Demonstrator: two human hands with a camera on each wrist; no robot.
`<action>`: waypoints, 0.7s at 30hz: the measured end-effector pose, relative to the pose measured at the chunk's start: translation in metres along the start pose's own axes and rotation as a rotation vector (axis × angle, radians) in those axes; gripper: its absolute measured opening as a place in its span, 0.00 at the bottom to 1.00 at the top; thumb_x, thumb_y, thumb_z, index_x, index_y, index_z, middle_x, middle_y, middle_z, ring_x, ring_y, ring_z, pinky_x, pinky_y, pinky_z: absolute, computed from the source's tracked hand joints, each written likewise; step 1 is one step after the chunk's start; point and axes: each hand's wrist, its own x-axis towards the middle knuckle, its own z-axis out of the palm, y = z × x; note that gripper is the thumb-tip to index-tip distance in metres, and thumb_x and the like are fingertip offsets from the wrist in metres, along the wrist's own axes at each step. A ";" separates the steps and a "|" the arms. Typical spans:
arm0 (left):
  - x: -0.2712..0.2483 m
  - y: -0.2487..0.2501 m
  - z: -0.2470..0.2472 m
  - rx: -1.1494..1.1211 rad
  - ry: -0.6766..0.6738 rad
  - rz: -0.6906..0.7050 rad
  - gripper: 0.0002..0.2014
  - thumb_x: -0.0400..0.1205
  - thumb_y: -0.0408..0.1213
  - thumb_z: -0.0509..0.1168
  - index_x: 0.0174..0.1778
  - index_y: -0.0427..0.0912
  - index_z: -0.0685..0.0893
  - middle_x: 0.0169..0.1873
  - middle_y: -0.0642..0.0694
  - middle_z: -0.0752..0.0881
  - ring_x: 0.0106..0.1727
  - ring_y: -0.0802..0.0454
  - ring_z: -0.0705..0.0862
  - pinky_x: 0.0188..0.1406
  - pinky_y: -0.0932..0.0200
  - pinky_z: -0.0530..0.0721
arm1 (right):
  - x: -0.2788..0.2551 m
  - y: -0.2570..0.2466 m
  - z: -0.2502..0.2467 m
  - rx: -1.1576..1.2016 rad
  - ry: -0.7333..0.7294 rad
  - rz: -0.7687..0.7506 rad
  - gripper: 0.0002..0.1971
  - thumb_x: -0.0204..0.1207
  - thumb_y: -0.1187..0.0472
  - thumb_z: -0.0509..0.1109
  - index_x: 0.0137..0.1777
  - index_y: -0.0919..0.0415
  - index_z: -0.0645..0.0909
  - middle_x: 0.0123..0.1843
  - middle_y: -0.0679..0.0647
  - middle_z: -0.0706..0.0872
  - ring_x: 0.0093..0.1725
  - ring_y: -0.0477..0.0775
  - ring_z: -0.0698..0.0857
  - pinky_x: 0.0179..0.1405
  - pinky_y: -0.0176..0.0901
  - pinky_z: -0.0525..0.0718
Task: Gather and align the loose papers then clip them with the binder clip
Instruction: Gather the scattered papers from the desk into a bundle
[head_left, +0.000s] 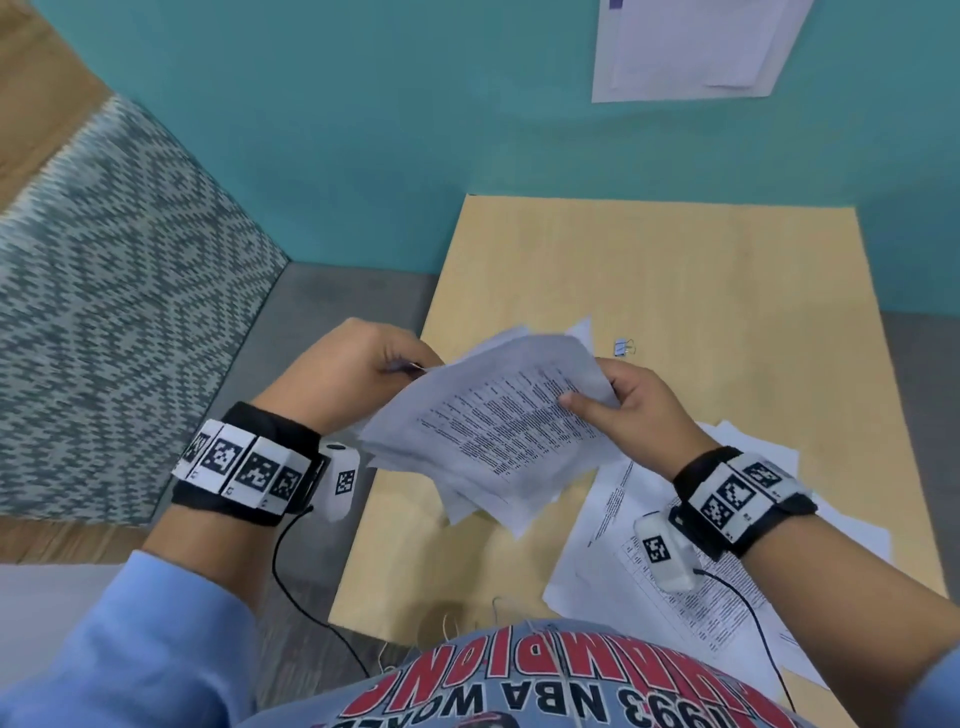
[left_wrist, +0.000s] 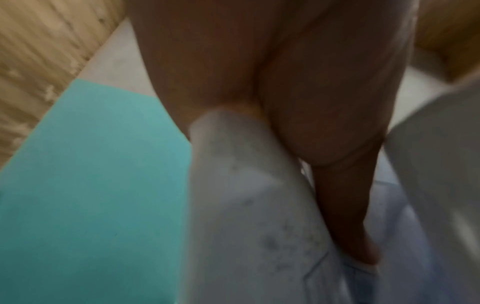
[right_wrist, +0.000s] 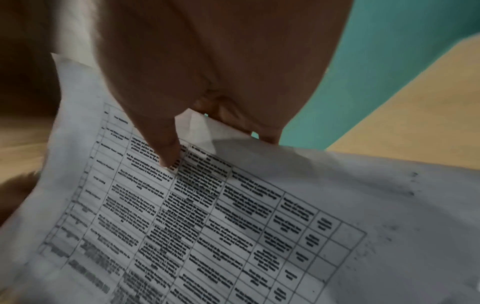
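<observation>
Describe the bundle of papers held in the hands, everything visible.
The bundle of papers is a loose stack of white sheets, edges fanned and uneven, held tilted above the wooden table. The top sheet carries a printed table of small black text. The left hand pinches one side; the right hand grips the opposite side, thumb on top.

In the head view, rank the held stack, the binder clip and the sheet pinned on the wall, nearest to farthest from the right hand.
1. Held stack: in the right hand.
2. Binder clip: on the table, just beyond it.
3. Wall sheet: far, top right.
</observation>
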 end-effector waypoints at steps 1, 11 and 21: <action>0.002 0.003 -0.002 0.021 -0.008 0.021 0.13 0.80 0.30 0.78 0.46 0.56 0.98 0.39 0.65 0.94 0.42 0.70 0.91 0.43 0.59 0.89 | -0.004 -0.003 0.001 -0.004 -0.006 -0.018 0.02 0.80 0.63 0.79 0.47 0.55 0.89 0.40 0.43 0.90 0.40 0.42 0.85 0.45 0.41 0.82; 0.018 0.052 -0.022 0.008 -0.072 0.065 0.11 0.81 0.43 0.80 0.51 0.67 0.90 0.45 0.73 0.93 0.48 0.73 0.89 0.52 0.68 0.85 | -0.029 -0.022 -0.004 -0.026 0.108 -0.166 0.11 0.74 0.68 0.83 0.43 0.48 0.94 0.42 0.41 0.94 0.42 0.35 0.87 0.47 0.26 0.80; 0.010 0.010 0.002 -0.933 0.018 -0.005 0.44 0.59 0.66 0.87 0.69 0.51 0.85 0.59 0.45 0.92 0.58 0.51 0.89 0.60 0.50 0.87 | -0.063 -0.035 -0.048 0.157 0.368 -0.219 0.05 0.74 0.69 0.82 0.48 0.70 0.92 0.45 0.67 0.94 0.42 0.49 0.87 0.46 0.42 0.85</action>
